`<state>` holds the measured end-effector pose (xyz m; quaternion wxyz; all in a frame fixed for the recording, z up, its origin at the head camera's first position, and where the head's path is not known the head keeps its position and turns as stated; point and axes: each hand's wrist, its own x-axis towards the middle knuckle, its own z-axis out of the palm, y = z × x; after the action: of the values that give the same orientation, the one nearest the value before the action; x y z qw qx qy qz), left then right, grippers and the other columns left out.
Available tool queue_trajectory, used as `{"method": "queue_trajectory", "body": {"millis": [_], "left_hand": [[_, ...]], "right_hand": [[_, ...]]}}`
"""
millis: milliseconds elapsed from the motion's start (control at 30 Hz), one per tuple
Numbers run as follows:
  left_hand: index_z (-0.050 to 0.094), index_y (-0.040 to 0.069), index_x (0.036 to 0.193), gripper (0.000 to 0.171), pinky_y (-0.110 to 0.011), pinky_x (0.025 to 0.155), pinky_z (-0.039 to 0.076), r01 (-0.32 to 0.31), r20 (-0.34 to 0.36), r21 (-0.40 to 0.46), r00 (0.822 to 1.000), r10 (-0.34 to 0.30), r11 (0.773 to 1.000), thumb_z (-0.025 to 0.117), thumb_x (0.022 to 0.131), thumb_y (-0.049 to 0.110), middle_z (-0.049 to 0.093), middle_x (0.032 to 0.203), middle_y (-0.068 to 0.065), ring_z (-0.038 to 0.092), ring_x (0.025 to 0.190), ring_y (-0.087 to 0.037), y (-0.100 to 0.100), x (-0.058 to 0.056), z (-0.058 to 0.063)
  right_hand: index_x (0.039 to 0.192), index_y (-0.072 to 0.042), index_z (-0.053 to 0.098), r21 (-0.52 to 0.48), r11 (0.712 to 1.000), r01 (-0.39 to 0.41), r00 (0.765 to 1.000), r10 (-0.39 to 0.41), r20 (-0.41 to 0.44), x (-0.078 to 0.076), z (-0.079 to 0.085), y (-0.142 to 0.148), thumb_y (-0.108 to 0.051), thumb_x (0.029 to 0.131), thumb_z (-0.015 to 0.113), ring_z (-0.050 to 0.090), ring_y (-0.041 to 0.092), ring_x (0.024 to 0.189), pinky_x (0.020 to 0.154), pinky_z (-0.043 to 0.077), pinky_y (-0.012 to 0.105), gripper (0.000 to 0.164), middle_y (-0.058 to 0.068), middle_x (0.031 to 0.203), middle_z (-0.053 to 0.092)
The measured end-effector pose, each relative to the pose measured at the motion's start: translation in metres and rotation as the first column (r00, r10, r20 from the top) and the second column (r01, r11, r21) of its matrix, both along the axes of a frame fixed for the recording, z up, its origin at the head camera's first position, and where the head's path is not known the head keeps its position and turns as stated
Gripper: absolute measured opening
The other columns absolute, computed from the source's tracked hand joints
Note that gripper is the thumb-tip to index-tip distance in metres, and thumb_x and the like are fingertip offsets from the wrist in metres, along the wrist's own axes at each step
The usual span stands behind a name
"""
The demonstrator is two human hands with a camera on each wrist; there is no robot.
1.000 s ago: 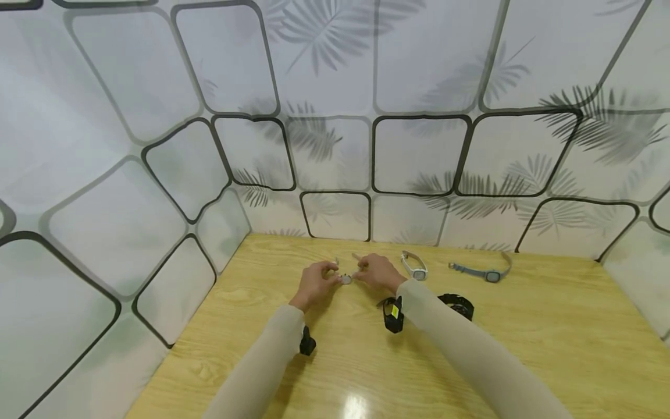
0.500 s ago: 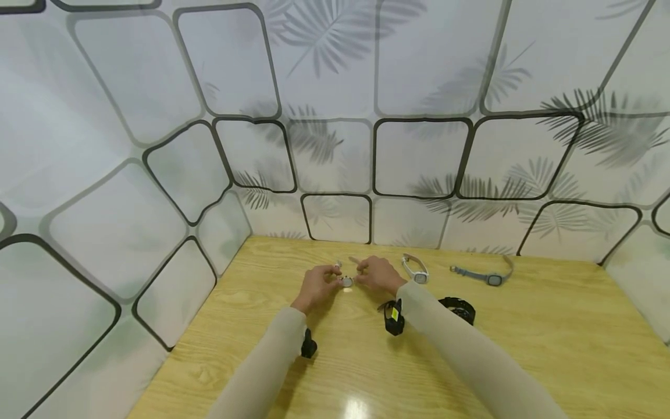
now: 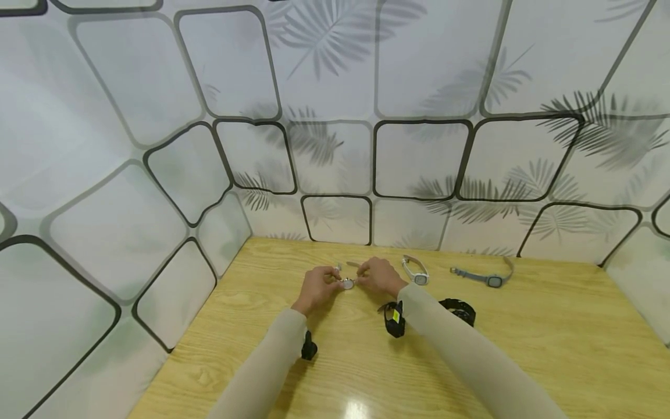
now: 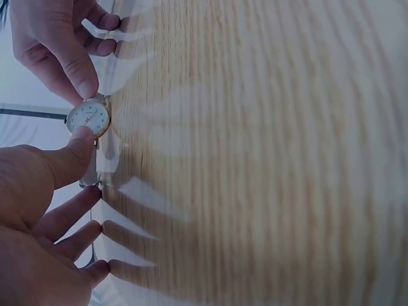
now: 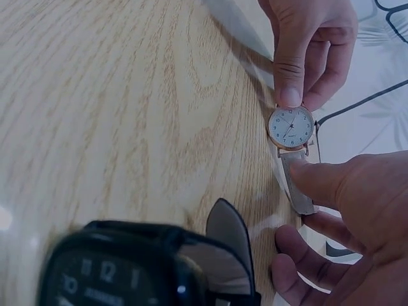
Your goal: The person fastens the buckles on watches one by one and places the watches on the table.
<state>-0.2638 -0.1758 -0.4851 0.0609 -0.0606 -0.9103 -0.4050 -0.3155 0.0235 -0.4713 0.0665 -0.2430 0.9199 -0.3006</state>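
A wristwatch [image 3: 348,283] with a round white dial, gold-toned rim and pale strap is between both hands. My left hand [image 3: 316,287] holds it from the left; in the right wrist view its thumb lies at the dial's twelve o'clock edge. My right hand [image 3: 382,276] pinches the opposite strap half between thumb and fingers, as the right wrist view shows on the strap [image 5: 294,178]. Close over the tabletop, the dial [image 4: 89,118] faces up toward the wrist cameras. One strap end [image 3: 353,263] sticks out behind the right fingers.
A white watch [image 3: 420,279] and a blue-grey watch [image 3: 494,281] lie to the right. Beside my right forearm is a black watch [image 5: 105,274]; a black band loop [image 3: 460,309] shows behind the sleeve. A patterned wall [image 3: 335,218] borders the wooden table [image 3: 345,361].
The watch has turned slightly between my hands, its dial coming a little toward me. The strap end behind the right fingers has swung down. Both hands stay nearly in place.
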Motion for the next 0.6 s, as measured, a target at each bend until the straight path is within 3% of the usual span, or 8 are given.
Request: {"method": "queue_trajectory", "body": {"millis": [233, 400, 600], "left_hand": [[0.075, 0.007, 0.087, 0.007, -0.053, 0.102, 0.050, -0.004, -0.034, -0.004, 0.999, 0.004, 1.000, 0.081, 0.089, 0.008, 0.073, 0.113, -0.016, 0.065, 0.114, -0.038, 0.0014, -0.0001, -0.0002], [0.075, 0.007, 0.086, 0.007, -0.052, 0.100, 0.051, -0.005, -0.059, -0.020, 0.998, 0.003, 1.000, 0.082, 0.088, 0.009, 0.074, 0.110, -0.015, 0.067, 0.111, -0.036, 0.0016, -0.0014, -0.0025], [0.075, 0.007, 0.085, 0.008, -0.051, 0.099, 0.052, -0.009, -0.067, -0.025, 0.998, 0.008, 1.000, 0.082, 0.088, 0.009, 0.075, 0.111, -0.015, 0.068, 0.108, -0.035, 0.0021, -0.0016, -0.0009]], "right_hand": [[0.118, -0.002, 0.076, 0.014, 1.000, 0.028, 1.000, -0.028, -0.012, -0.0004, -0.0033, 0.0002, -0.021, 0.094, 0.078, 0.067, 0.036, 0.113, 0.093, 0.056, 0.049, 0.030, 0.015, 0.124, 0.071], [0.114, -0.001, 0.077, 0.009, 1.000, 0.019, 0.999, -0.019, -0.050, -0.0014, -0.0055, 0.0010, -0.019, 0.092, 0.079, 0.069, 0.035, 0.104, 0.087, 0.057, 0.047, 0.028, 0.015, 0.119, 0.073], [0.121, 0.001, 0.074, 0.011, 1.000, 0.024, 0.999, -0.023, -0.044, -0.0008, -0.0030, 0.0023, -0.021, 0.094, 0.078, 0.064, 0.039, 0.117, 0.098, 0.053, 0.051, 0.035, 0.019, 0.126, 0.069]]}}
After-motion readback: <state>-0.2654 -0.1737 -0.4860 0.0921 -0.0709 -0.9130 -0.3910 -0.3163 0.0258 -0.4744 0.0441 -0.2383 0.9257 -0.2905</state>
